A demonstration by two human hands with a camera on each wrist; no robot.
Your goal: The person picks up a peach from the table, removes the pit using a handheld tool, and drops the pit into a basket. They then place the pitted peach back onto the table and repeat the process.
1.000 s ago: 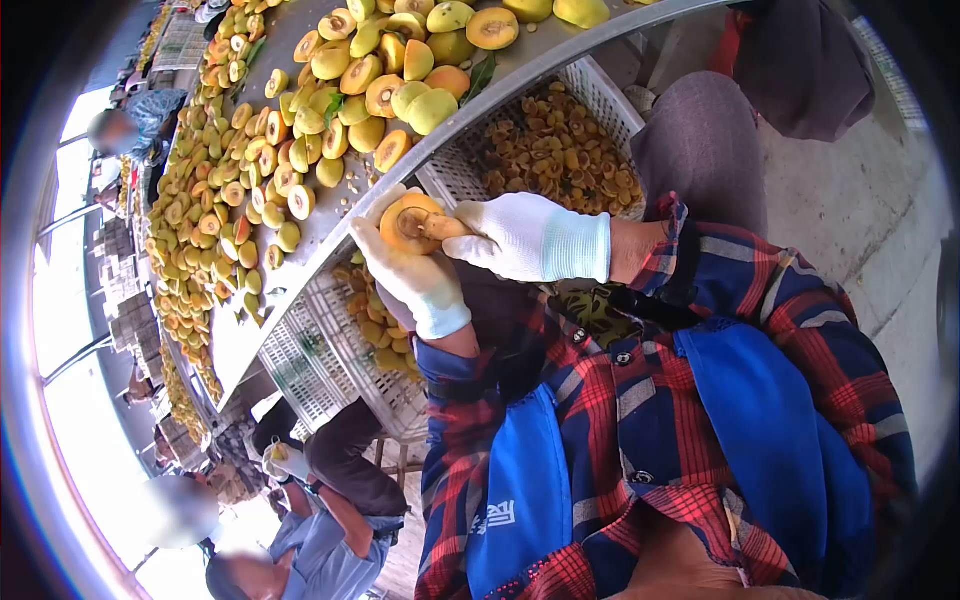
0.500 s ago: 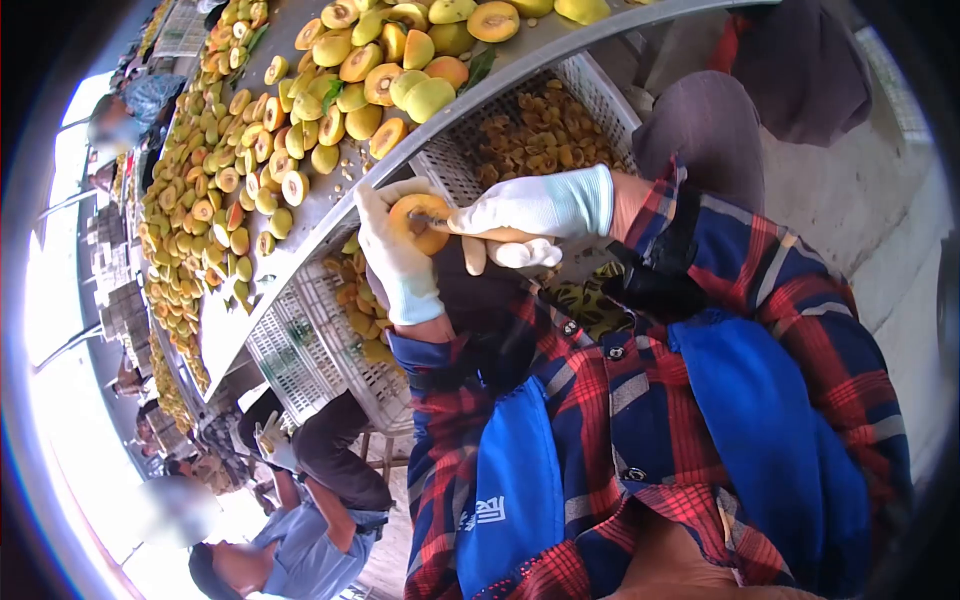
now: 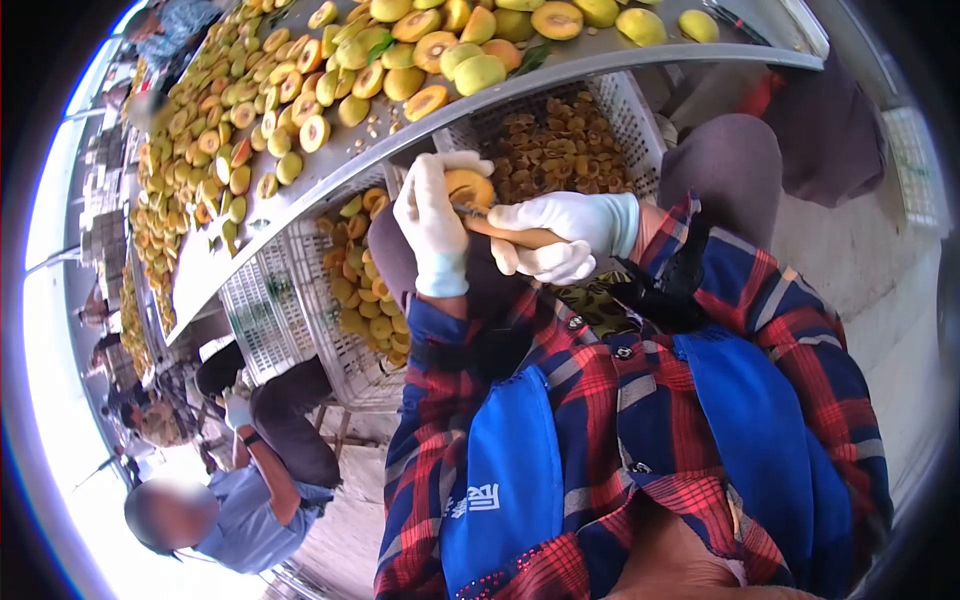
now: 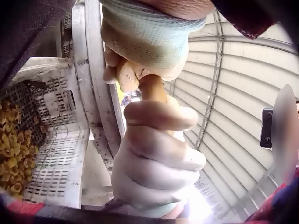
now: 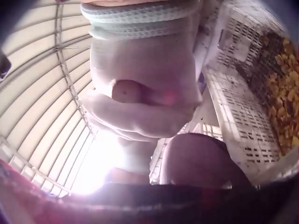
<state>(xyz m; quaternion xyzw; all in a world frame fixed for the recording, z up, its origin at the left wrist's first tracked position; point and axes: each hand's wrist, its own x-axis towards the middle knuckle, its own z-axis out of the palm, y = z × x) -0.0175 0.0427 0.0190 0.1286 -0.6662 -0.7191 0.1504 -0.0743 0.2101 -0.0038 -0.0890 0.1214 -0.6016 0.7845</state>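
Note:
My gloved left hand holds a yellow peach half, its cut face turned toward my right hand. My gloved right hand grips a tool by its wooden handle, whose dark metal end meets the cut face. The left wrist view shows the handle coming out between the right hand's curled fingers, close to the peach. In the right wrist view the round butt of the handle sticks out of the fist; the peach is hidden there.
A metal table with many peach halves runs along the far side. Under its edge stand a white crate of small brown-orange pieces and another crate of peach halves. Someone in a blue shirt sits at the left.
The peach half has turned in my left hand, so its cut face now points sideways to the right. The tool stays at its middle, and the head view has shifted.

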